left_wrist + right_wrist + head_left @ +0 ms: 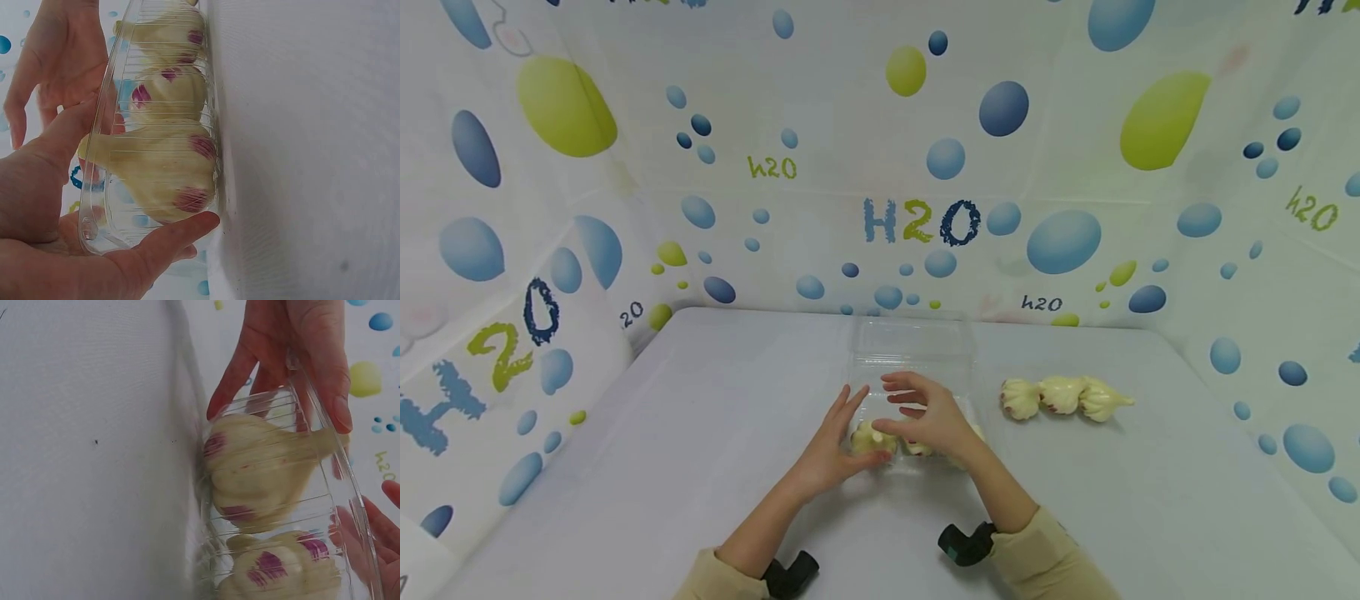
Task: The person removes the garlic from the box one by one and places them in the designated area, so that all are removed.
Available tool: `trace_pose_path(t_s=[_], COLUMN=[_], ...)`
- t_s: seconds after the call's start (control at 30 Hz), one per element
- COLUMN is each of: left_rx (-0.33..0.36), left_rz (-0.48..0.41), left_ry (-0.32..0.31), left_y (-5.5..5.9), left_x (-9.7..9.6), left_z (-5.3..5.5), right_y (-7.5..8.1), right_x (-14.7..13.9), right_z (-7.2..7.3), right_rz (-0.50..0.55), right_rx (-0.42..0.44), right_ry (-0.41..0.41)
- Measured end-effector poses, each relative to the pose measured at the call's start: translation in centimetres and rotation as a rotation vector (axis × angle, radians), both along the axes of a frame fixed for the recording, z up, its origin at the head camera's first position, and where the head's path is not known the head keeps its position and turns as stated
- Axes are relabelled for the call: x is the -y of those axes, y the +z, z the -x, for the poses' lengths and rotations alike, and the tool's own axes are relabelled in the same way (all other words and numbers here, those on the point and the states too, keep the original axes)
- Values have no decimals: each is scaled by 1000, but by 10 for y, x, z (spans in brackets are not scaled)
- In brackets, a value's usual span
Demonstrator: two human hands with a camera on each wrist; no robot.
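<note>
A clear plastic clamshell container (913, 340) lies in front of me, its lid folded back on the far side. Three cream garlic bulbs (165, 165) with purple streaks fill its tray in a row. My left hand (827, 458) is spread around the tray's left end; its thumb lies by the front rim near a bulb's stem, and another finger reaches low beside the end wall. Over the middle of the tray, my right hand (936, 425) hovers with loosely bent fingers and nothing between them. It partly hides the bulbs in the head view.
To the right of the container, three more garlic bulbs (1062, 395) lie in a joined row on the white table (1150, 500). Behind the table hangs a white curtain (820, 92) with blue and green spots. Dark wrist devices (966, 543) sit below both hands.
</note>
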State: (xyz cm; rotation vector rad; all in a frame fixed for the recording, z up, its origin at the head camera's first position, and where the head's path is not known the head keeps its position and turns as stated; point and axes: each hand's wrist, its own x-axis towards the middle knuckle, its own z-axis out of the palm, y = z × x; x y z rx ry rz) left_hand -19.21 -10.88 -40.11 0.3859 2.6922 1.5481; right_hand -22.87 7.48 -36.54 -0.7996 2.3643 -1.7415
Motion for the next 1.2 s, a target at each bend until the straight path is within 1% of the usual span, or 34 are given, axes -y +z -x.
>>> trace_pose_path(t_s=[0.1,0.2,0.3,0.43,0.57,0.67,0.87,0.93,1.1,1.2], left_rx=[0,-3,-7,-18,-26,-26,-39,-44,-47,-44], left_rz=[1,5,2,-5,-5,-8,-18,-21,-32,-31], left_ry=[0,2,1,-2,-3,-5,-12,-13,-17,-19], left_y=[0,0,0,0,0,0,-1,-2,-2,-2], left_x=[0,0,0,0,0,0,0,0,1,0], left_z=[0,0,1,0,0,0,1,1,1,1], right_y=[8,8,-5,-14,-16,-16,-17,-18,-19,-19], right_x=[2,5,6,8,11,13,16,17,19,21], right_z=[-5,-6,1,5,4,3,2,2,4,4], right_rz=[-17,-34,-60,-72,-94,-123,-213,-257,-364,-400], right_rx=[-7,8,-6,-2,0,-16,-18,-25,-71,-103], right_ry=[21,23,23,30,31,25,-2,-10,-18,-13])
